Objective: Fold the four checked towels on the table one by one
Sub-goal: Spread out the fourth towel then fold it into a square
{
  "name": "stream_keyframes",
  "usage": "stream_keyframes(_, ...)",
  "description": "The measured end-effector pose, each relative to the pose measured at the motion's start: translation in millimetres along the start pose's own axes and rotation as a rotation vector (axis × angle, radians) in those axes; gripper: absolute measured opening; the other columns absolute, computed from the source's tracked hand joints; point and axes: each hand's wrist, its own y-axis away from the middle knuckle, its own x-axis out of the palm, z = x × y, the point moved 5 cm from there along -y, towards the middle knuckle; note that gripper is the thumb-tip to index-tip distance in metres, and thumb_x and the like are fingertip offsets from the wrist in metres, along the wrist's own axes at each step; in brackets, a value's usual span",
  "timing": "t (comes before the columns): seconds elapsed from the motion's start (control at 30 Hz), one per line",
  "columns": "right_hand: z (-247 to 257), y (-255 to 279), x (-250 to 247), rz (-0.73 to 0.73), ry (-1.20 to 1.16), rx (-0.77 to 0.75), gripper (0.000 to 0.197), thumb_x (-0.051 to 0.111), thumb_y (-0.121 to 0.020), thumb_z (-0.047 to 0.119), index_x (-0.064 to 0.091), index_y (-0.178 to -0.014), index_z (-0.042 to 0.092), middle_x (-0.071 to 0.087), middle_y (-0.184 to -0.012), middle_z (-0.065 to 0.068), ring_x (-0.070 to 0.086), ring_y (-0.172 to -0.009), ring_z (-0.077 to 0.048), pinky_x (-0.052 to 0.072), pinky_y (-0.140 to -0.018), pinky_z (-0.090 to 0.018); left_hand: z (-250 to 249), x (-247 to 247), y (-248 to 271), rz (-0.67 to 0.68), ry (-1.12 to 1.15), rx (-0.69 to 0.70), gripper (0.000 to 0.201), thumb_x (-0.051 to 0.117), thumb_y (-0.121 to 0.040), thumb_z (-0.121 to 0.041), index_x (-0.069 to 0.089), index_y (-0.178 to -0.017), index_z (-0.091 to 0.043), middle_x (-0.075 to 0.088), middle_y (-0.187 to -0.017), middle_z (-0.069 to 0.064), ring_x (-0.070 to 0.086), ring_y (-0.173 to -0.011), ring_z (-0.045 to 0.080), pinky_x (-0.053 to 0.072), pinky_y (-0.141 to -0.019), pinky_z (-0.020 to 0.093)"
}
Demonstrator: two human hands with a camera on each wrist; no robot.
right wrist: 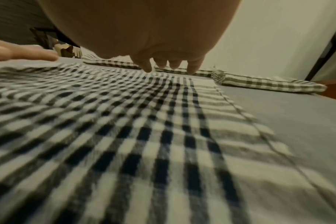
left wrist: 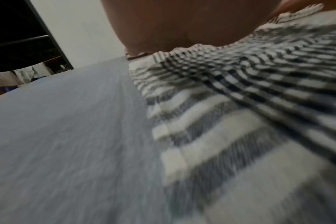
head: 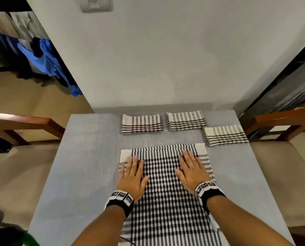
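Unfolded checked towel [head: 165,183] lies flat under both hands' straight fingers [head: 135,164].

The near end of the spread towel [head: 167,201] runs off the bottom edge of the head view, so its full length cannot be told, and both forearms cover strips of it. Under each palm the cloth is hidden. The left wrist view is smeared by blur: the left hand [left wrist: 182,22] shows only as a dark mass cut by the top edge, with no fingers to be made out. In the right wrist view the right hand [right wrist: 144,30] blocks the middle folded towel [right wrist: 182,71], and the near checks are blurred. The table [head: 87,157] is cut off at its near edge.
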Motion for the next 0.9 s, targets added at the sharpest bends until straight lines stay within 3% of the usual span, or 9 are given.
stream_keyframes(0.1, 29, -22, -2, 0.002, -0.065, -0.084, 0.086, -0.016, -0.081, 0.068, -0.009, -0.155, 0.025, -0.022, -0.160, 0.005, -0.025, -0.146, -0.015, -0.011, -0.120, -0.043, -40, -10, -27, -0.012, 0.010, 0.113, 0.068, 0.010, -0.099, -0.055, 0.008, -0.155, -0.017, -0.004, -0.163, 0.007, -0.010, -0.150, 0.026, -0.002, -0.117, 0.050)
stream_keyframes(0.2, 51, -41, 7, 0.041, -0.077, -0.120, 0.091, -0.019, -0.078, 0.070, -0.007, -0.156, 0.025, -0.020, -0.159, 0.008, -0.023, -0.147, -0.013, -0.012, -0.120, -0.044, -67, -1, -43, 0.018, 0.072, 0.102, 0.069, 0.014, -0.097, -0.052, -0.011, -0.154, -0.023, -0.020, -0.161, 0.000, -0.027, -0.146, 0.018, -0.013, -0.116, 0.048)
stream_keyframes(0.4, 11, -54, 14, 0.051, -0.076, 0.006, 0.075, -0.007, -0.091, 0.068, -0.018, -0.153, 0.027, -0.030, -0.157, 0.009, -0.029, -0.144, -0.012, -0.014, -0.120, -0.042, -40, 4, -60, -0.027, 0.054, 0.028, 0.073, 0.008, -0.095, -0.066, -0.010, -0.155, -0.028, -0.021, -0.160, -0.009, -0.024, -0.146, 0.013, -0.014, -0.118, 0.046)
stream_keyframes(0.53, -38, -47, 9, 0.065, -0.068, 0.148, 0.083, -0.014, -0.082, 0.070, -0.025, -0.150, 0.024, -0.036, -0.155, 0.007, -0.034, -0.142, -0.013, -0.017, -0.119, -0.040, 2, -1, -64, -0.051, 0.092, -0.110, 0.077, 0.005, -0.092, -0.069, -0.015, -0.153, -0.027, -0.025, -0.160, -0.006, -0.026, -0.146, 0.015, -0.017, -0.118, 0.042)
stream_keyframes(0.67, -46, -44, 5, 0.067, -0.066, 0.237, 0.081, -0.004, -0.090, 0.068, -0.024, -0.151, 0.018, -0.038, -0.154, 0.000, -0.033, -0.143, -0.018, -0.020, -0.117, -0.040, 24, -9, -58, -0.101, 0.096, -0.191, 0.080, 0.002, -0.091, -0.065, -0.004, -0.155, -0.018, -0.012, -0.163, 0.003, -0.015, -0.149, 0.021, -0.015, -0.118, 0.040)
stream_keyframes(0.73, -25, -45, -2, 0.017, -0.073, 0.155, 0.079, -0.004, -0.093, 0.066, -0.026, -0.150, 0.017, -0.038, -0.154, -0.003, -0.034, -0.142, -0.019, -0.018, -0.118, -0.042, 8, -14, -58, -0.085, 0.096, -0.149, 0.077, -0.001, -0.092, -0.060, -0.007, -0.154, -0.015, -0.015, -0.162, 0.006, -0.020, -0.148, 0.022, -0.016, -0.118, 0.042)
stream_keyframes(0.8, 14, -45, -8, -0.017, -0.084, -0.031, 0.075, -0.002, -0.096, 0.064, -0.023, -0.151, 0.017, -0.033, -0.156, -0.003, -0.031, -0.144, -0.018, -0.012, -0.120, -0.043, -26, -19, -55, -0.104, 0.069, 0.011, 0.070, 0.002, -0.097, -0.052, -0.011, -0.154, -0.014, -0.020, -0.161, 0.006, -0.025, -0.146, 0.021, -0.012, -0.119, 0.045)
stream_keyframes(0.9, 60, -38, 7, 0.067, -0.126, -0.194, 0.074, -0.002, -0.095, 0.064, -0.016, -0.154, 0.021, -0.025, -0.160, 0.003, -0.028, -0.144, -0.012, -0.011, -0.121, -0.041, -71, -3, -43, -0.043, 0.100, 0.174, 0.067, 0.012, -0.100, -0.047, -0.017, -0.153, -0.019, -0.027, -0.159, 0.001, -0.028, -0.145, 0.017, -0.014, -0.119, 0.043)
